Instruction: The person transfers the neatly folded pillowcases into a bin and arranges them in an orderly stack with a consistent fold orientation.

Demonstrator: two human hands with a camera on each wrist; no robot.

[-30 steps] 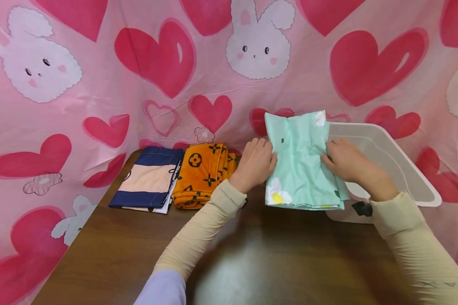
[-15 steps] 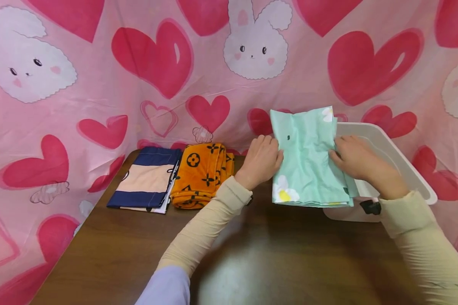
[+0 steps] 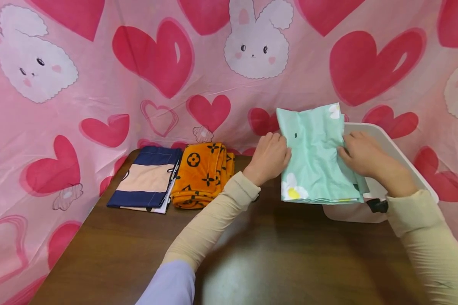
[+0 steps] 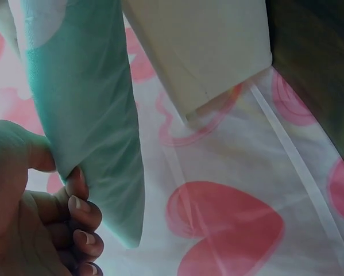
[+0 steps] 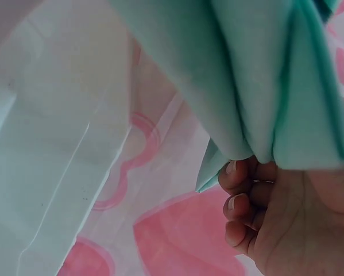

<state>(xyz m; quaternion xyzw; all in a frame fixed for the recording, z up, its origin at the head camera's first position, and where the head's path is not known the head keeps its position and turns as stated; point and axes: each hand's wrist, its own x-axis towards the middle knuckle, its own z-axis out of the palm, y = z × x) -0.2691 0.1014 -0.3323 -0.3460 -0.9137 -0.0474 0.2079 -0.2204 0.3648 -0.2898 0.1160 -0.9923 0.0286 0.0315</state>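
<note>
A folded mint-green cloth (image 3: 316, 156) with white daisies hangs in the air between both hands, its layers showing along the lower edge. The left hand (image 3: 270, 157) pinches its left side between thumb and curled fingers, as the left wrist view shows on the green cloth (image 4: 97, 115). On the opposite side the right hand (image 3: 366, 156) grips the cloth; in the right wrist view several green folds (image 5: 258, 80) bunch above its curled fingers. Behind the right hand stands a pale grey plastic bin (image 3: 381, 131), partly covered by the cloth and the right arm.
An orange folded cloth (image 3: 196, 173) with dark motifs lies on the brown wooden table (image 3: 229, 250). Left of it lies a folded navy and peach cloth (image 3: 146, 178). A pink curtain (image 3: 213, 59) with hearts and rabbits hangs behind the table.
Both hands have moved right and slightly up with the mint-green cloth, which now covers more of the bin's left part. The two cloths on the table have stayed put.
</note>
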